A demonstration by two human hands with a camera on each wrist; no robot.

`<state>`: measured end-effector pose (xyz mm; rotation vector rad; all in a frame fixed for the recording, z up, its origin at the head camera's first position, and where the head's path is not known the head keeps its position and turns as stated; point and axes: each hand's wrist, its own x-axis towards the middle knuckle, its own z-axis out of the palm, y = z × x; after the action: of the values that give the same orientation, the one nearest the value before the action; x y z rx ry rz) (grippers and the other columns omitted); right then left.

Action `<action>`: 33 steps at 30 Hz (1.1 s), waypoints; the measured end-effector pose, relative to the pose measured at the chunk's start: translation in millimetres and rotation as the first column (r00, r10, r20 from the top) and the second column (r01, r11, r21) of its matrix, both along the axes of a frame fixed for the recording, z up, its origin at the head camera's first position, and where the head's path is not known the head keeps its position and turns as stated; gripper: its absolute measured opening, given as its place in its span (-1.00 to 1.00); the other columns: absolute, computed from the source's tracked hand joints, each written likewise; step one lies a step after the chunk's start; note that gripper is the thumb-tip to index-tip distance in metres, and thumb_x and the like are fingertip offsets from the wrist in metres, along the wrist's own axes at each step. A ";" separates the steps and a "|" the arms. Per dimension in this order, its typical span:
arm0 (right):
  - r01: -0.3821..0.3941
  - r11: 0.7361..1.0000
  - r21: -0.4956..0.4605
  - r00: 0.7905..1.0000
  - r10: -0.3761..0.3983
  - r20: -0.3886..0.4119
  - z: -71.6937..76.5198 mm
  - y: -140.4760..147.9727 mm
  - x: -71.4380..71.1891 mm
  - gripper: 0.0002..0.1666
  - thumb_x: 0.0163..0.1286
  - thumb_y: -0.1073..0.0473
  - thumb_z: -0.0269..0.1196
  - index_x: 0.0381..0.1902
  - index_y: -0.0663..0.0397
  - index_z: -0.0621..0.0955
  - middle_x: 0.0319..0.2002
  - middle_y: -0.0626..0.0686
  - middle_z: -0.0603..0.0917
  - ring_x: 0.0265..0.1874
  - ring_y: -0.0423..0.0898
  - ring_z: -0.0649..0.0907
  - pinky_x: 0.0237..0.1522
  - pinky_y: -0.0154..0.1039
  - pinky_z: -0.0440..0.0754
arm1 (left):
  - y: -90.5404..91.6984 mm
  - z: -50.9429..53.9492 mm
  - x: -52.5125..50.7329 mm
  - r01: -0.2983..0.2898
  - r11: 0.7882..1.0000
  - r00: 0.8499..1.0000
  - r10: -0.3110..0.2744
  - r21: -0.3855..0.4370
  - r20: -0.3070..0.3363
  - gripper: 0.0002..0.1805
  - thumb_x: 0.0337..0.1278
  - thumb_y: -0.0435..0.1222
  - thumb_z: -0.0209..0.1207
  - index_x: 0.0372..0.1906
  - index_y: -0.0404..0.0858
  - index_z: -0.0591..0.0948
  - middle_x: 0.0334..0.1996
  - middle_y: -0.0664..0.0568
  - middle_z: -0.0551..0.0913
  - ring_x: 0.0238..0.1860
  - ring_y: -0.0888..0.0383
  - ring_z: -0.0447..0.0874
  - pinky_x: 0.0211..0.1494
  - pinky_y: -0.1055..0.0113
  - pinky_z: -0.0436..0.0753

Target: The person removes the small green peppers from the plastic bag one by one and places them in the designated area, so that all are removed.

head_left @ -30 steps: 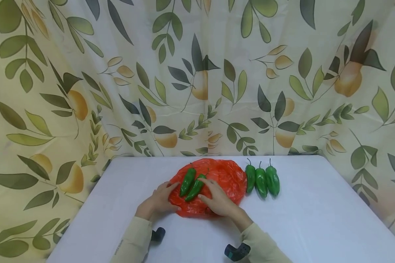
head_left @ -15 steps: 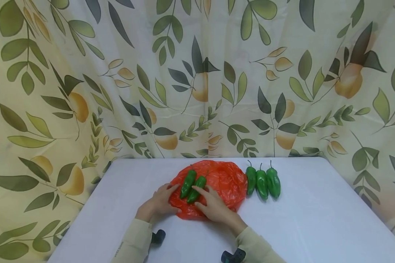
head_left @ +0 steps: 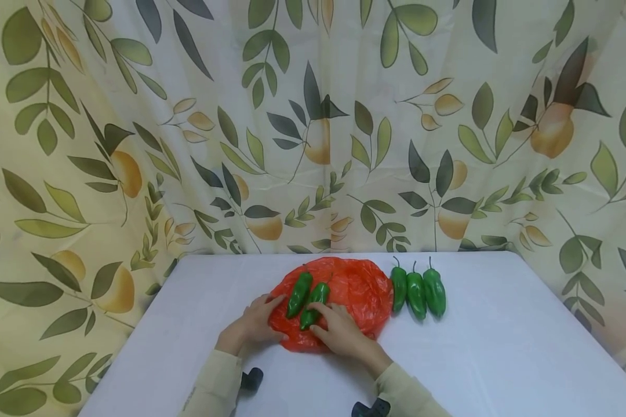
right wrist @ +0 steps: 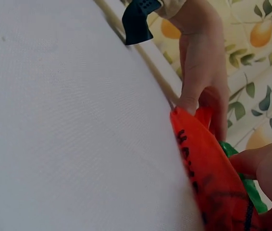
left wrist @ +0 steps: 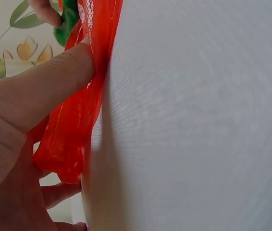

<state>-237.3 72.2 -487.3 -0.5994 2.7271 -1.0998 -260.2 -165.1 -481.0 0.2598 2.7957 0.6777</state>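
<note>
A crumpled red plastic bag (head_left: 356, 289) lies on the white table with two green peppers on it. My left hand (head_left: 257, 321) holds the bag's left edge; in the left wrist view the thumb (left wrist: 64, 77) lies against the red plastic and other fingers are behind it. My right hand (head_left: 341, 333) grips the lower part of the right-hand pepper (head_left: 320, 293), index finger over it and thumb near its tip. Beside it lies the other pepper (head_left: 299, 294), untouched. The right wrist view shows a fingertip against a green pepper (right wrist: 253, 190), mostly hidden behind the bag.
Three more green peppers, one of them (head_left: 416, 295) in the middle, lie side by side just right of the bag. A leaf-and-fruit patterned curtain (head_left: 344, 145) hangs behind the white table (head_left: 501, 347). Dark devices (head_left: 251, 379) are worn at both wrists.
My right hand has moved left onto the right-hand pepper and shifted it slightly right and nearer, widening the gap between the two. The left hand has stayed at the bag's edge.
</note>
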 end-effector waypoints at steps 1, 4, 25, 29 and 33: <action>-0.002 1.000 0.005 1.000 0.002 -0.004 -0.5 0.0 0.4 -0.44 0.42 0.05 0.30 0.36 -0.15 0.49 0.13 0.13 0.56 0.10 0.05 0.46 0.06 0.14 0.62 | 0.2 0.1 0.7 0.001 1.000 1.000 -0.001 0.000 -0.001 0.01 -0.06 -0.02 0.51 0.55 0.06 0.29 0.52 -0.14 0.25 0.50 -0.22 0.22 0.35 -0.38 0.44; -0.016 1.000 0.019 1.000 0.016 -0.017 -1.5 -0.1 1.1 -0.41 0.42 0.05 0.29 0.39 -0.15 0.48 0.19 0.17 0.55 0.14 0.09 0.46 0.14 0.23 0.56 | 0.7 1.1 2.2 0.003 1.000 1.000 -0.003 0.001 -0.007 0.00 -0.05 -0.03 0.51 0.55 0.06 0.29 0.52 -0.14 0.25 0.49 -0.23 0.22 0.34 -0.38 0.46; 0.114 0.983 -0.142 0.994 -0.111 0.023 9.2 27.3 -15.5 -0.77 0.40 0.31 0.29 -0.02 -0.01 0.62 0.07 0.10 0.63 0.13 0.05 0.57 0.28 0.20 0.58 | 3.2 -0.3 1.9 -0.025 1.000 1.000 0.025 0.009 0.007 0.04 -0.12 -0.02 0.54 0.54 0.06 0.31 0.52 -0.12 0.26 0.49 -0.24 0.22 0.29 -0.38 0.50; 0.146 0.978 -0.151 0.989 -0.144 0.021 17.2 33.7 -17.3 -0.78 0.40 0.38 0.26 -0.08 0.00 0.58 0.02 0.10 0.62 0.08 0.06 0.57 0.25 0.20 0.60 | 2.3 -0.2 1.4 -0.021 1.000 1.000 0.021 0.013 0.000 0.04 -0.13 -0.02 0.54 0.54 0.05 0.31 0.51 -0.13 0.26 0.49 -0.24 0.22 0.29 -0.40 0.48; 0.183 0.970 -0.157 0.983 -0.182 0.023 22.8 37.8 -18.8 -0.77 0.40 0.42 0.22 -0.11 0.02 0.52 0.01 0.12 0.59 0.04 0.07 0.55 0.22 0.20 0.61 | 2.0 -0.1 1.1 -0.015 1.000 1.000 0.015 0.014 -0.007 0.05 -0.14 -0.03 0.55 0.54 0.03 0.31 0.51 -0.14 0.27 0.49 -0.24 0.23 0.29 -0.41 0.48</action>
<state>-256.1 110.0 -464.5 -0.3663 2.7498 -1.3683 -259.1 -163.0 -481.1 0.2446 2.8029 0.7006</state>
